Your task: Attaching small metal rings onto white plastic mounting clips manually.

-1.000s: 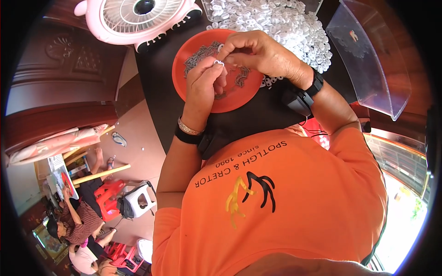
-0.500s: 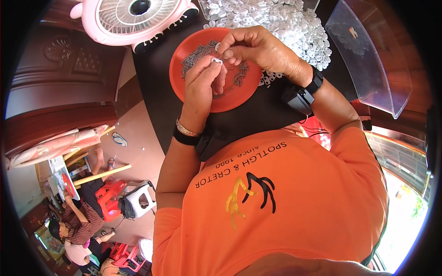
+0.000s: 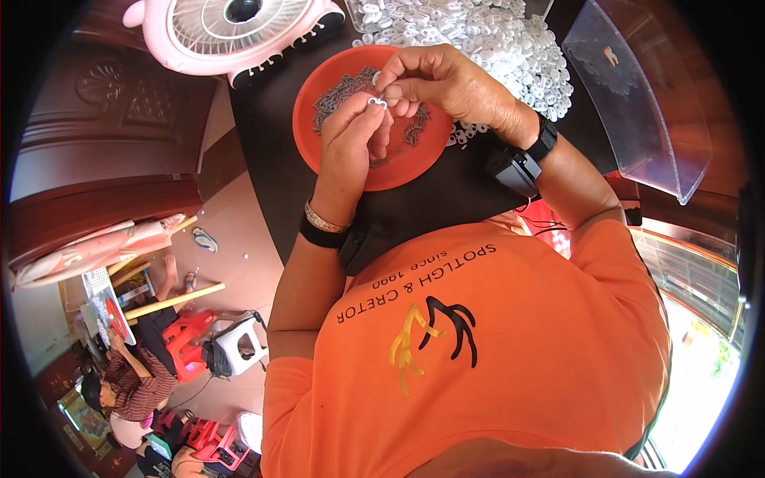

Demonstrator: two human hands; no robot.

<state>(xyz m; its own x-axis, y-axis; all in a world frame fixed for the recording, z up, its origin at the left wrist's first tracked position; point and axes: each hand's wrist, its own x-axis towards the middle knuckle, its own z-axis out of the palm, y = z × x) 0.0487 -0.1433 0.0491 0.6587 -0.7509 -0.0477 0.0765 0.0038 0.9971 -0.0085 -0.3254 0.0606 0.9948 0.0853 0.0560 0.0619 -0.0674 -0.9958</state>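
My left hand (image 3: 348,146) is closed, pinching a small white plastic clip (image 3: 378,102) between thumb and fingertips. Right beside it, the fingertips of my right hand (image 3: 446,86) are pressed together at the clip's edge. What they grip is too small to make out. Both hands are over a red-orange plastic bowl (image 3: 308,151). Inside the bowl lie many small grey screw-like pins (image 3: 344,89), partly hidden by my hands. A large heap of white plastic pieces with holes (image 3: 510,60) spreads behind and to the right of the bowl.
The bowl rests on a black table (image 3: 267,159). A pink-and-white fan (image 3: 239,40) stands at the far left, a clear plastic bin (image 3: 649,103) at the right. Across the room at lower left, people (image 3: 139,382) sit near red stools (image 3: 190,342) and a white stool (image 3: 239,346).
My hands stay almost in place, with the right fingertips now slightly closer to the white clip. At the lower left, people in the background have shifted a little.
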